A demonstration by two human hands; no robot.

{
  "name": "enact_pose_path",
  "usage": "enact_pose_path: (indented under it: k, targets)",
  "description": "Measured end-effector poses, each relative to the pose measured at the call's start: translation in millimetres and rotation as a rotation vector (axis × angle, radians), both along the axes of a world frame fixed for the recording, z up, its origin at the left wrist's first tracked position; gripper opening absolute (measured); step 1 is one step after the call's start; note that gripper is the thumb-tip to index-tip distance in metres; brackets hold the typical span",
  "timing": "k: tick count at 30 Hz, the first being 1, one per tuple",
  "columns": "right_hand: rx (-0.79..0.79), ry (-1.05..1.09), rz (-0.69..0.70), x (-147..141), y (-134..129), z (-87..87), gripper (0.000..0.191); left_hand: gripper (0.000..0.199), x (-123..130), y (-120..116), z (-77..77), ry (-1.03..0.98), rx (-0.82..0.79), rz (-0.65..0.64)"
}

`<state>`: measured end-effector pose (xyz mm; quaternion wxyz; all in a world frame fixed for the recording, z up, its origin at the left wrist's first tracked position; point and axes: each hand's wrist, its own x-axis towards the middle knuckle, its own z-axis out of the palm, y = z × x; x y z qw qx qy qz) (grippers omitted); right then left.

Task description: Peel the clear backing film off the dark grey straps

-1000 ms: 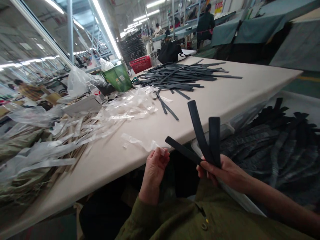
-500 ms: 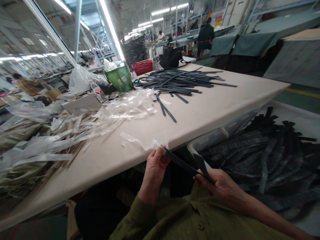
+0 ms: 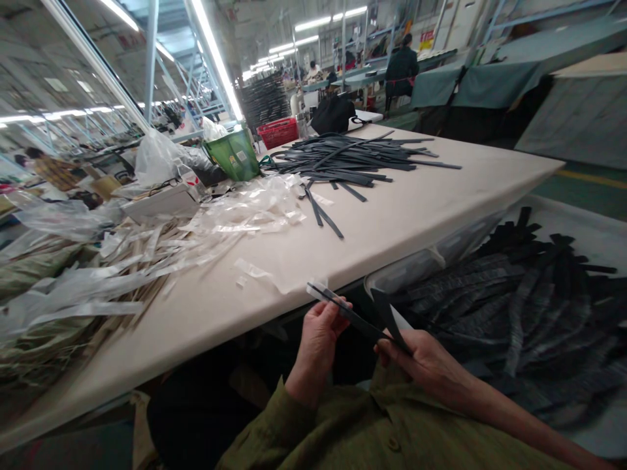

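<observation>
A dark fabric strip (image 3: 363, 326) runs between my two hands, just off the table's near edge. My left hand (image 3: 321, 334) pinches it near its far end, where a short piece of clear film (image 3: 314, 293) sticks out past the fingers. The strip's other part is gripped by my right hand (image 3: 422, 360), between thumb and fingers. Above that hand a second dark length (image 3: 386, 312) with a pale face rises; whether it belongs to the same strip I cannot tell. Closest on the tabletop lies a loose scrap of clear film (image 3: 257, 269).
A pale table (image 3: 392, 241) spans the front, bearing a heap of dark strips (image 3: 353, 156), crumpled clear film (image 3: 249, 205), a green bag (image 3: 238, 156) and a red basket (image 3: 277, 132). At right, a white bin (image 3: 588, 225) holds many dark strips. A person (image 3: 401, 68) sits farther back.
My left hand has slid along the strip toward my right hand, shortening the span between them. More of the strip's end and the film now shows beyond my left fingers.
</observation>
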<state>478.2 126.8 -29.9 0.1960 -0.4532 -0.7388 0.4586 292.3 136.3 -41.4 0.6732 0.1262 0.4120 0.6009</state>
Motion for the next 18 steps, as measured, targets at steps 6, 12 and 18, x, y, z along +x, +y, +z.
enact_pose_path:
  k: [6,12,18]
  targets:
    - [-0.250,0.120,0.000,14,0,-0.5,0.064,0.038,4,-1,2.6,0.028,0.058,-0.017]
    - [-0.289,0.024,-0.152,49,-25,-0.9,0.067,0.042,-2,3,3.3,0.071,0.018,0.036]
    - [-0.232,0.120,-0.177,34,-10,-1.5,0.064,0.040,55,-19,-0.9,0.012,0.070,-0.294]
